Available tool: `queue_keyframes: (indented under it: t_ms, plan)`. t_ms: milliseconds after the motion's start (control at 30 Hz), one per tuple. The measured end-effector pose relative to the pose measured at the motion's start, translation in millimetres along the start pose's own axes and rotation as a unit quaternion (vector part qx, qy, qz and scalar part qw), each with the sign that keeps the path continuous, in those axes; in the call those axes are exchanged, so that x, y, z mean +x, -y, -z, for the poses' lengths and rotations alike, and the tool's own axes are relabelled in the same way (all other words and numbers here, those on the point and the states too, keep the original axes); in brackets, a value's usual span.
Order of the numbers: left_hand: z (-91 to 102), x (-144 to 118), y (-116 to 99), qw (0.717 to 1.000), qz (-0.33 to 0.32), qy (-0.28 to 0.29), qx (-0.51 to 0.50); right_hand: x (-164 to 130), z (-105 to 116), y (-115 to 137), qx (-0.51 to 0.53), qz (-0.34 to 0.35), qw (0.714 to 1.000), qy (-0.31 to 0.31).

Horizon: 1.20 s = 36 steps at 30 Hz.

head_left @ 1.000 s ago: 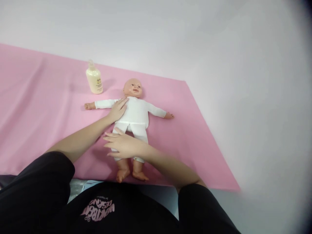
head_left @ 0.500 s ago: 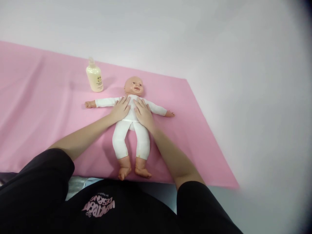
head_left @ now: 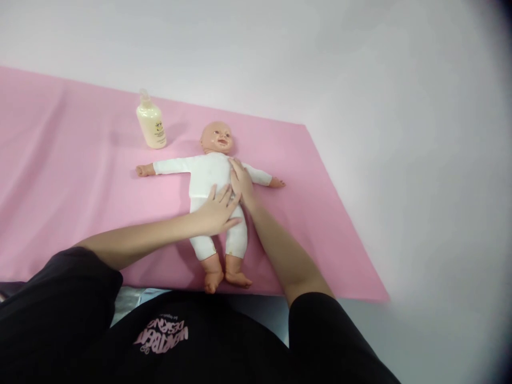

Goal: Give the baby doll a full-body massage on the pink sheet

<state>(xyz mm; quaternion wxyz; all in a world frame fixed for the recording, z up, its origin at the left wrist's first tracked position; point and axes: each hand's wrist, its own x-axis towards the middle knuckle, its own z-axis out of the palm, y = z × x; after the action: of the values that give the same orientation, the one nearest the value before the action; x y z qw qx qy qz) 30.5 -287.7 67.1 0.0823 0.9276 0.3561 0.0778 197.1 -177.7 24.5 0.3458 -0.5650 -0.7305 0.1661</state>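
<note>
Sleeves (head_left: 60,298) of a black top with pink lettering filled the near edge, and both bare forearms reached out from them over a pink cloth (head_left: 64,176) toward a doll (head_left: 210,170). It lay face up on the cloth in a white suit, arms spread, bare feet nearest the person and head farthest.

Half a second earlier both hands had lain side by side on the doll's chest. By this moment the left hand (head_left: 216,210) had slid down to the belly and hips, where it rested flat with the fingers spread and relaxed, gripping nothing. The right hand (head_left: 242,184) had stayed higher, lying open along the doll's side just under its arm, fingers straight and pressed lightly to the suit; it too grasped nothing. A second before, the places were reversed: the right hand was crossing the doll's thighs while the left was on the chest. To judge from that swapping, the hands were passing over the body in alternating downward strokes, one going down as the other came back up, and the doll itself had hardly shifted under them.

Beyond the doll's outstretched arm stood a cream bottle (head_left: 151,125), upright, apart from doll and hands. Behind the cloth rose a plain pale wall (head_left: 280,53).
</note>
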Motion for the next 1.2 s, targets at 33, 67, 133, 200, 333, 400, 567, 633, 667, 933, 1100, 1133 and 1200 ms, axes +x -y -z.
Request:
queue_keyframes:
  t_ms: [33,67,133,200,333,400,567,633,667,933,1100,1133,1200]
  plan:
    - [1.7,-4.4,-5.8,0.999,-0.032,0.013,-0.001,2.6,0.5,-3.7,0.004,-0.007,1.0,-0.004]
    - [3.9,-8.2,-10.9,0.998,-0.065,0.023,-0.008,4.9,1.1,-6.8,0.006,-0.011,1.0,-0.006]
    - [8.8,-13.7,-18.9,0.989,-0.138,0.04,-0.04,7.8,2.3,-10.5,0.008,-0.013,1.0,-0.006]
    - [13.6,-16.0,-24.3,0.969,-0.219,0.071,-0.093,8.4,3.2,-11.4,0.01,-0.015,1.0,-0.002]
    - [20.0,-12.7,-28.4,0.911,-0.327,0.146,-0.206,7.6,3.8,-10.7,0.018,-0.014,1.0,0.003]
    - [20.8,-7.7,-24.6,0.904,-0.324,0.13,-0.245,7.6,3.8,-10.0,0.018,-0.014,1.0,0.001]
    - [16.3,14.4,14.3,0.93,-0.184,-0.118,-0.295,0.8,4.2,7.9,-0.048,-0.042,0.998,0.028]
    - [13.3,23.9,38.6,0.912,-0.118,-0.243,-0.309,-8.4,4.3,27.1,-0.11,-0.034,0.992,0.055]
    - [11.8,27.8,50.9,0.901,-0.085,-0.283,-0.318,-14.3,4.2,39.1,-0.138,-0.016,0.988,0.072]
    - [-2.9,38.4,116.5,0.9,0.078,-0.291,-0.316,-64.0,4.8,126.0,-0.212,0.141,0.939,0.233]
    - [-6.7,40.9,132.3,0.915,0.135,-0.249,-0.287,-92.0,13.3,152.5,-0.185,0.197,0.912,0.309]
    - [-6.9,41.2,134.2,0.92,0.139,-0.241,-0.274,-97.9,15.2,157.7,-0.175,0.208,0.905,0.327]
    - [-7.0,41.5,136.9,0.933,0.136,-0.227,-0.243,-108.3,17.9,167.2,-0.145,0.265,0.876,0.376]
